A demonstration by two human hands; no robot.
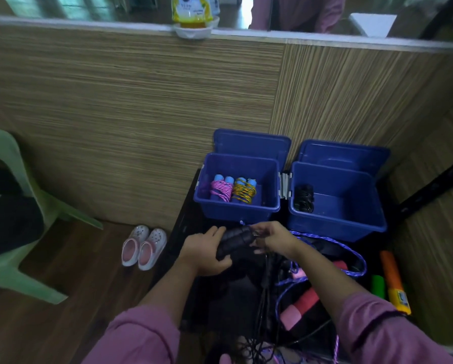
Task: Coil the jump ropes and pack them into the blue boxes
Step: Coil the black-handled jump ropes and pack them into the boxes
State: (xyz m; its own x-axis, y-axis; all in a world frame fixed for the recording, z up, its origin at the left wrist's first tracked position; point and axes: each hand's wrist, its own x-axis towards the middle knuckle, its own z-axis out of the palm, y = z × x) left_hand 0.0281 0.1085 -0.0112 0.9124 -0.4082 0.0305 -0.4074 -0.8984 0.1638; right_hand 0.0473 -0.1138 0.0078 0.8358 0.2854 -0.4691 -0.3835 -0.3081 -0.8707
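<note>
A pair of black jump rope handles [234,240] is being gripped by the left hand [207,252], fingers curled round them, just in front of the two blue boxes. The black cord [266,279] is being pinched at the handles' far end by the right hand [268,237], thumb & fingertips closed on it; the cord is hanging down from there toward the bottom edge. Both hands are being held over a dark desk [183,232].

The left blue box [239,208] is standing open w/ its lid [251,141] leaning vs. the wood-grain wall behind. Inside, a pink coiled rope [221,191] and a yellow coiled rope [245,191] are lying side by side, each wrapped round light-blue handles. The right blue box [338,219] is also standing open; a black coiled rope [303,198] is sitting in its left corner.

A loose purple rope [346,250] is being left sprawled beside the right forearm, w/ pink handles [300,304] near it. Orange & green cylinders [389,274] are lying further right.

On the floor left of the desk, pink-and-white clogs [144,246] are sitting together, a green plastic chair [15,206] beyond them.
</note>
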